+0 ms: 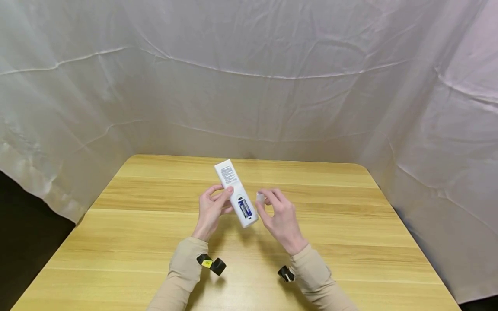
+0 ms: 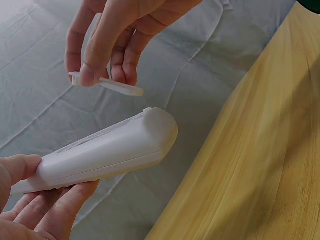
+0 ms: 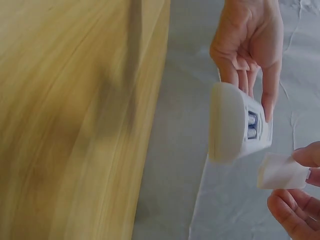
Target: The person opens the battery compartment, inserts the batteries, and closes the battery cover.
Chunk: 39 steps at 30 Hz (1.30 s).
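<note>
A white remote control [image 1: 234, 190] is tilted above the table, its back turned up. My left hand [image 1: 211, 211] grips it by the sides near the middle, thumb on the back and fingers beneath. Two blue batteries [image 1: 245, 208] lie side by side in the uncovered compartment at the lower end. Just right of that end, my right hand [image 1: 281, 216] pinches a small white battery cover [image 1: 260, 197] between thumb and fingers. In the left wrist view the cover [image 2: 112, 86] is apart from the remote [image 2: 110, 147], with a gap between them.
Below the hands spreads a wood-grain table [image 1: 148, 242]. Pale grey cloth [image 1: 249, 86] hangs behind it and along both sides. Each wrist wears a small black camera, and the left one [image 1: 212, 263] carries a yellow label.
</note>
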### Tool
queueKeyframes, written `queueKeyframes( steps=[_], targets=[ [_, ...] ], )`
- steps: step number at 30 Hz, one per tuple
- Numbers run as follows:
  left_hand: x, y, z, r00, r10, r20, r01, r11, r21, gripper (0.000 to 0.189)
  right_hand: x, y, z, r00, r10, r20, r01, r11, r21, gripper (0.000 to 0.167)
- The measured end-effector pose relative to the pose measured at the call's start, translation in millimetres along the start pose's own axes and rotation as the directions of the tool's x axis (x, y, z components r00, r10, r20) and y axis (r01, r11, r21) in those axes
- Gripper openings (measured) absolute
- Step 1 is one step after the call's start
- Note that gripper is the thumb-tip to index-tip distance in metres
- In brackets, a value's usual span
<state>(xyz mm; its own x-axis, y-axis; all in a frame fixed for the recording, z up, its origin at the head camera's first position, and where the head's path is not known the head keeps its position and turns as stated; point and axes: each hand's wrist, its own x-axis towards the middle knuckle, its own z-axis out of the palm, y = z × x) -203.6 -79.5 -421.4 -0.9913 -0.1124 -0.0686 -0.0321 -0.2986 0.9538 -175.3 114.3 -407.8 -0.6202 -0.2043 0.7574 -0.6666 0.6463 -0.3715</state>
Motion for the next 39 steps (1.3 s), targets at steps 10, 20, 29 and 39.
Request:
queueKeyframes(
  steps=[10,20,29,39],
  targets=[
    [0.4,-1.5,0.6,1.0,0.008,0.007,-0.008,1.0,-0.004,0.032,-2.5,-7,6,0.999,-0.005,0.045,0.004,1.0,0.024,0.032],
    [-2.2,-0.4,1.3,1.0,0.014,0.003,-0.014,1.0,-0.001,0.03,-5.8,-11,10,0.997,-0.009,0.076,0.006,0.999,0.046,0.03],
    [-1.2,-2.1,2.6,1.0,0.023,0.012,-0.023,1.0,0.006,0.031,-7.6,-13,13,0.995,-0.012,0.102,0.006,0.998,0.058,0.032],
    [-1.7,-1.9,3.4,0.999,0.033,0.012,-0.033,0.999,0.012,0.029,-10.0,-15,15,0.992,0.012,0.125,-0.019,0.998,0.056,0.032]
  ],
)
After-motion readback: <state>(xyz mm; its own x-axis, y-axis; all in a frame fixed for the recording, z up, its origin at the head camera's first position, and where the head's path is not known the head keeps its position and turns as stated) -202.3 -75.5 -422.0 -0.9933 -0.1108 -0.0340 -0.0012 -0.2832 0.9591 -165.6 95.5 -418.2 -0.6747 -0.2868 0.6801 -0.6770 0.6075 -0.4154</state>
